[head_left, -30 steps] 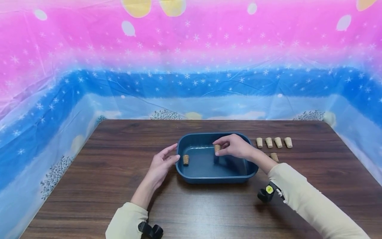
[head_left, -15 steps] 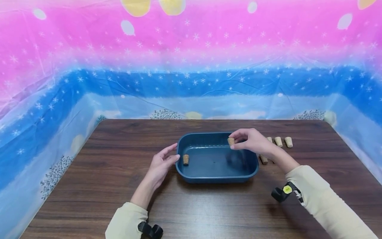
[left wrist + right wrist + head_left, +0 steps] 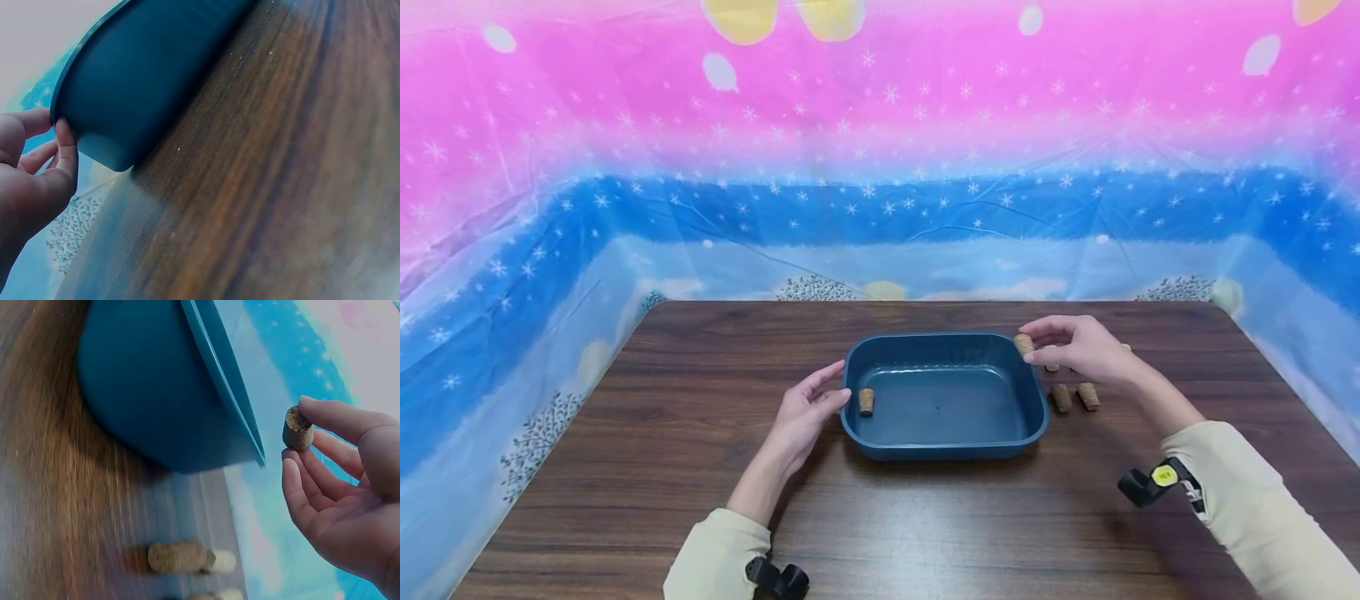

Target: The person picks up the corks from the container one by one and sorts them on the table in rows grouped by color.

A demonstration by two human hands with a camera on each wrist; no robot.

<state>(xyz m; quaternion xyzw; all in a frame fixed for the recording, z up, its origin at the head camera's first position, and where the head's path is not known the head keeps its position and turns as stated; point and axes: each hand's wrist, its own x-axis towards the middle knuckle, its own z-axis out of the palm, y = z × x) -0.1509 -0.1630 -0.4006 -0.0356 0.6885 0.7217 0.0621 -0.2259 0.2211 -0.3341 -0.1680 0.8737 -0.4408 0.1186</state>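
Observation:
A dark blue rectangular plastic basin (image 3: 943, 452) stands on the wooden table. At its left end my left hand (image 3: 805, 414) holds the rim, thumb at the edge and fingers against the outer wall, as the left wrist view shows. Inside the basin, near that end, one cork stopper (image 3: 867, 402) stands upright. My right hand (image 3: 1082, 348) pinches another cork stopper (image 3: 298, 430) between thumb and fingertips, in the air by the basin's back right corner. Below that hand two darker cork stoppers (image 3: 1087, 397) stand on the table.
Behind the right hand are paler cork stoppers (image 3: 1052, 364), mostly hidden by it. The brown table (image 3: 700, 375) reaches back to a pink and blue patterned cloth (image 3: 880, 208). Each wrist carries a small black camera (image 3: 1138, 486).
My right hand has carried its cork from over the middle of the basin to the right, up to the back right corner. The left hand and the basin have stayed put.

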